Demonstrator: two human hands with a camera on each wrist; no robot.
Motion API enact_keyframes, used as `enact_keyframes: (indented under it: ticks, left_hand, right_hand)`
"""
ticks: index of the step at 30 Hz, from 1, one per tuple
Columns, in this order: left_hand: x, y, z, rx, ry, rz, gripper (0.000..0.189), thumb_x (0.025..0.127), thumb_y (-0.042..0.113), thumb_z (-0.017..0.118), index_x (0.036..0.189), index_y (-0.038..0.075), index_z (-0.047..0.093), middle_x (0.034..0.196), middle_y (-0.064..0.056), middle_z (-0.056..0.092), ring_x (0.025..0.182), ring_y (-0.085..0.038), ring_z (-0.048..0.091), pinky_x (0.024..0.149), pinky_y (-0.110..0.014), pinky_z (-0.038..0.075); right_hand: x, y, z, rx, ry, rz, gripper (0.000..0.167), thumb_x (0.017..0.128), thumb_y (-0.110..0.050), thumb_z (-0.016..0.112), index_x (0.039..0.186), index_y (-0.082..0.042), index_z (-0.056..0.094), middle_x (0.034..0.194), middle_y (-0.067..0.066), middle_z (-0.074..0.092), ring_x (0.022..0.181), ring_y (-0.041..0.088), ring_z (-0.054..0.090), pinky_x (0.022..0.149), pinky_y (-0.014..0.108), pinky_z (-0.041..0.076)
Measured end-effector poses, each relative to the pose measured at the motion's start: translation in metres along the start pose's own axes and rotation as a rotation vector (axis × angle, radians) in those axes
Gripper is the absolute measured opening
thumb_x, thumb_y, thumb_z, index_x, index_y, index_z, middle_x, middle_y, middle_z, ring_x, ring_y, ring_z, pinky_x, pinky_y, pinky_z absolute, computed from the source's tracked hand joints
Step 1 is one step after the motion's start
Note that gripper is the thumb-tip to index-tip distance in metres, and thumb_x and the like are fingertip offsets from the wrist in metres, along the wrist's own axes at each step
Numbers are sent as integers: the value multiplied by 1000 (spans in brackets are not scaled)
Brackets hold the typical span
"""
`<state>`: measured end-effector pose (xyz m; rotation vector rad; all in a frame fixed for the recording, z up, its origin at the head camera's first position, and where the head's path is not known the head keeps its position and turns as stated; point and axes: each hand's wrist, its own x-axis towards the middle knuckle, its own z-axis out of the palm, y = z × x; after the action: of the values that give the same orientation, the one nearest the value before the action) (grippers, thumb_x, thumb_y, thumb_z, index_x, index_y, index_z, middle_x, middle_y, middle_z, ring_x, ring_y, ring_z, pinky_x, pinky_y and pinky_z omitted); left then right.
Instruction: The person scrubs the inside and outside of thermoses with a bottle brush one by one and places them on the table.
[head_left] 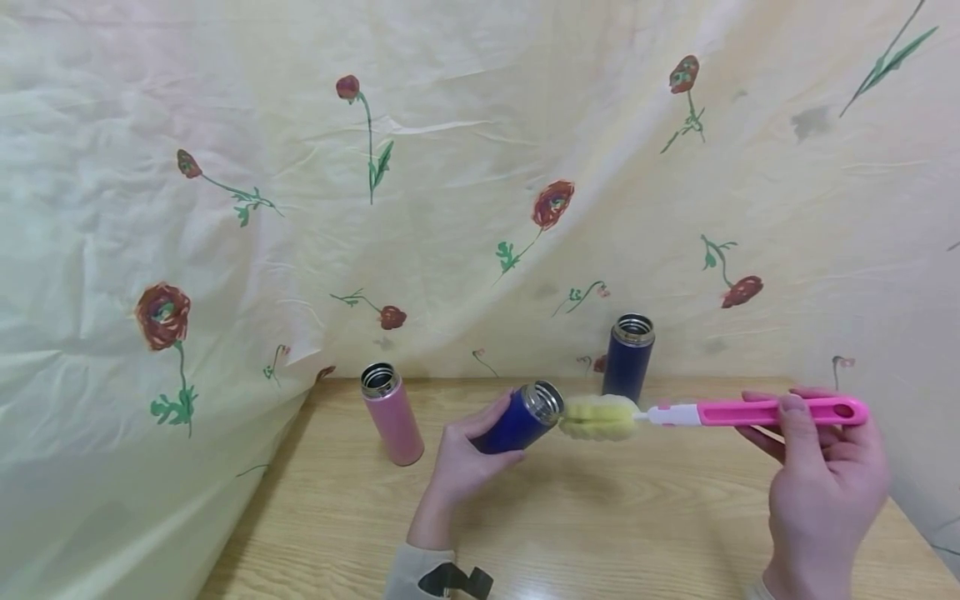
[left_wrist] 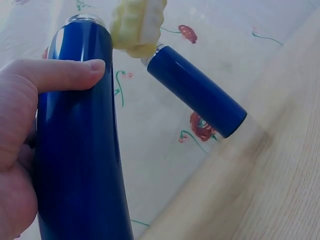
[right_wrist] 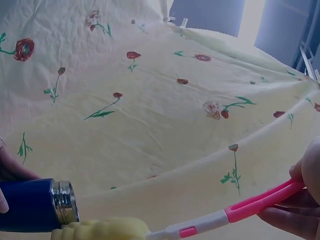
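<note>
My left hand (head_left: pixel 468 462) grips a blue thermos bottle (head_left: pixel 513 423), lidless and tilted with its steel mouth to the right. In the left wrist view the thumb lies across the blue bottle (left_wrist: pixel 82 140) below its neck. My right hand (head_left: pixel 828 475) holds a bottle brush (head_left: pixel 780 412) by its pink handle, level, with its yellow sponge head (head_left: pixel 600 417) pointing left. That head is right by the bottle's mouth, outside it; whether they touch I cannot tell. The right wrist view shows the sponge head (right_wrist: pixel 105 229) just below the steel rim (right_wrist: pixel 65 202).
A pink thermos (head_left: pixel 393 417) without a lid stands on the wooden table (head_left: pixel 322 517), left of my left hand. Another open dark blue thermos (head_left: pixel 628 358) stands at the back, behind the brush head. Flower-printed cloth (head_left: pixel 450 208) hangs behind and beside the table.
</note>
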<state>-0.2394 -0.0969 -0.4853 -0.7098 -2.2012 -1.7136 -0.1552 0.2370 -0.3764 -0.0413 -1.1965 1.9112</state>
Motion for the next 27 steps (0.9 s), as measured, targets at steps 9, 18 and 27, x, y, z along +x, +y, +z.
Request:
enact_keyframes:
  ticks: [9,18,27]
  left_hand:
    - [0,-2,1,44,-5,25,74,74,3,97,142,11,70,147,2,65,137,-26,60,118,-48,45]
    - [0,-2,1,66,-46,41,77,73,-1,95,144,13,69,148,1,64,137,-25,60,117,-51,45]
    - [-1,-2,0,108,-117,51,73,75,0,95,143,10,69,148,0,63,139,-24,58,118,-51,44]
  right_hand:
    - [-2,0,0,84,-48,-53,24,96,5,74,108,22,60,92,28,76,80,29,80,68,37,64]
    - [-4,-3,-1,99,-19,-32,25,96,6,74,109,22,60,89,28,76,78,30,79,68,37,64]
    - [-5,-8,-2,15,13,-19,24,98,2,73,109,21,62,91,26,77,79,27,79,70,34,64]
